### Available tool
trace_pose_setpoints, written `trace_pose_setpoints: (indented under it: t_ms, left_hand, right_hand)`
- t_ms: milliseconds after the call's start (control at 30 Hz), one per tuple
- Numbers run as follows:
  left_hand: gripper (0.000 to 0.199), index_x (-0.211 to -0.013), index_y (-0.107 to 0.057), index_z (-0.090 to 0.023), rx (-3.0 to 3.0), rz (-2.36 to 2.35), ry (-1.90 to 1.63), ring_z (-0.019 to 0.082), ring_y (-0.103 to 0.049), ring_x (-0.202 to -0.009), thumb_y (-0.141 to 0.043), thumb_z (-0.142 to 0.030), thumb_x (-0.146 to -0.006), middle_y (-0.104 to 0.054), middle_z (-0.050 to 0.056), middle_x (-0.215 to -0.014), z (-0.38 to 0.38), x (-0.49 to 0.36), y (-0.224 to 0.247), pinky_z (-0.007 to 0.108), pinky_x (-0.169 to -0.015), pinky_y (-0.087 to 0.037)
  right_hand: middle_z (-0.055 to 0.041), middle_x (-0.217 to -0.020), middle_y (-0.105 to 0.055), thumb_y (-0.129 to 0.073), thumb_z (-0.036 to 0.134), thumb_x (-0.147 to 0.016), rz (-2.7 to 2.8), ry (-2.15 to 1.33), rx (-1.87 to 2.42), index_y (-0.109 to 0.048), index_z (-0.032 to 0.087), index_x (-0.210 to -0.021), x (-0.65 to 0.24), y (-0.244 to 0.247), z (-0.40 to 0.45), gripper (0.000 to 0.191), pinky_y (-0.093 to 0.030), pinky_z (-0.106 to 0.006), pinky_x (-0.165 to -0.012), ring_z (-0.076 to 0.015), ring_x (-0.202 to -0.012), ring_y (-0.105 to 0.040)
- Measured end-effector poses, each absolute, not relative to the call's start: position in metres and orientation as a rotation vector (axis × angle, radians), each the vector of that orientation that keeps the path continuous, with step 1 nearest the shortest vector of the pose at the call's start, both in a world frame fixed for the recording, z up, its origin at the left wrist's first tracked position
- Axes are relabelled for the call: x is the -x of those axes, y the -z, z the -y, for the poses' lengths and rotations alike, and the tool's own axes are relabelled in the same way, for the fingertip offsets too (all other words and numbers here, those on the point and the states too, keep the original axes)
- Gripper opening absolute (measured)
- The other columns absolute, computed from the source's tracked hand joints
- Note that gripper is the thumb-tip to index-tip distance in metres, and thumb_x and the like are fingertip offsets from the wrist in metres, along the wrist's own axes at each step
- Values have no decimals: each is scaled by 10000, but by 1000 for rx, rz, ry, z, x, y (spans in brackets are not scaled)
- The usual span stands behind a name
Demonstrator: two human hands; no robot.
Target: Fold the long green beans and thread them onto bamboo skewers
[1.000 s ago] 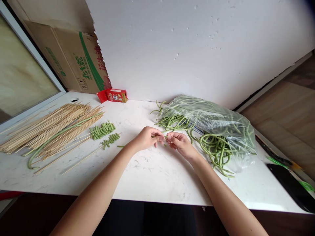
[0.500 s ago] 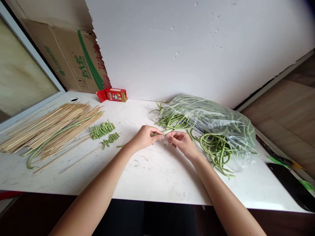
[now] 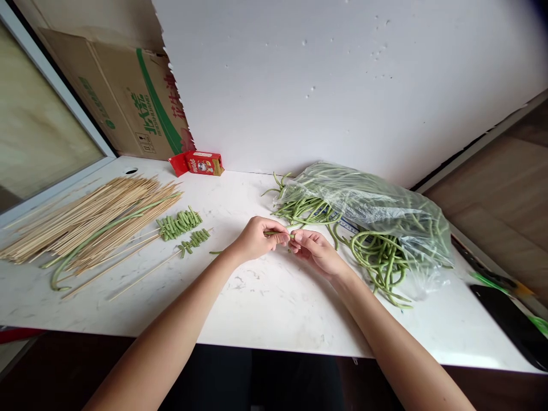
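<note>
A green long bean (image 3: 269,233) runs between my two hands above the white table. My left hand (image 3: 262,238) is closed around it, with thumb and fingers pinching near the bean's end. Fingertips of my right hand (image 3: 315,250) pinch that end, almost touching the left fingertips. A thin green bean tip (image 3: 215,252) shows beside my left wrist; whether it belongs to the held bean is hidden. To the left lie skewers threaded with short bean pieces, one with a fuller row (image 3: 178,225) and one with a shorter row (image 3: 194,242).
Bare bamboo skewers (image 3: 103,211) lie heaped at left with a long bean (image 3: 85,242) across them. A plastic bag (image 3: 385,208) of long beans spills out at right, near a black phone (image 3: 509,322). A red box (image 3: 205,164) and a carton (image 3: 124,103) stand behind.
The view has shifted slightly. My right hand's fingers have curled and turned a little around the bean's end, while my left hand keeps its grip.
</note>
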State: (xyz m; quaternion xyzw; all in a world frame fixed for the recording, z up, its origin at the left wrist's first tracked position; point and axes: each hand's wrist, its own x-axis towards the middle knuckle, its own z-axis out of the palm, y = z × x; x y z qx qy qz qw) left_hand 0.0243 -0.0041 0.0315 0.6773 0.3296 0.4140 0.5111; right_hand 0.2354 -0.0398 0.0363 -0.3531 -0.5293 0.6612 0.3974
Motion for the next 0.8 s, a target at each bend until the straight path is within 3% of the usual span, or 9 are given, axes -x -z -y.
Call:
trace_pose_setpoints:
  t_ms: [133,233,400,533,667,800]
  left_hand:
    - [252,-861,-800,-134,-1616,-793,-995,105,-584,-529,-795,-385,-882,-771,70,-756,-1,-20,-31,239,-521,-481]
    - [289,-933,-801,-134,-1587,-826,-1003,110,-587,-535,-782,-421,-902,-774,76,-792,-5,-16,-31,249,-530,-491]
    - [261,-1061,-819,-142,-1726,-931,-1150,115,-593,-604,-746,-354,-927,-761,95,-945,-14,-11,-24,259,-567,-492]
    - [231,-1100,-820,-149,-1795,-944,-1235,147,-664,-768,-686,-271,-956,-722,114,-1053,-20,-10,-18,265,-657,-530]
    - [224,-1111,-817,-153,-1764,-968,-1207,185,-710,-893,-733,-220,-914,-748,116,-1080,-19,-11,-18,301,-779,-573]
    - [305,-1130,-807,-155,-1686,-1008,-1173,197,-723,-872,-830,-211,-832,-779,93,-980,-16,-13,-20,327,-815,-586]
  right_hand:
    - [-11,-741,-511,-795,551,-893,1225,-1634,804,-643,208,-745,-242,-42,40,403,-274,-270,-525,-143,-649,-393]
    - [-18,-782,-597,-848,541,-849,1242,-1434,888,-768,230,-890,-249,-37,33,324,-331,-277,-551,-140,-651,-441]
    - [-81,-908,-746,-873,549,-826,1706,-1017,1079,-862,264,-981,-246,-18,29,325,-448,-347,-649,-219,-788,-601]
    - [-90,-881,-771,-856,562,-844,2027,-871,1062,-872,275,-970,-234,-12,35,314,-485,-381,-748,-253,-859,-622]
    - [-93,-851,-770,-858,607,-815,2208,-826,1041,-863,253,-927,-231,-19,40,371,-489,-417,-844,-272,-896,-621]
    - [-98,-948,-782,-856,637,-800,2171,-720,1055,-847,251,-1010,-241,-29,37,439,-483,-422,-866,-285,-952,-626]
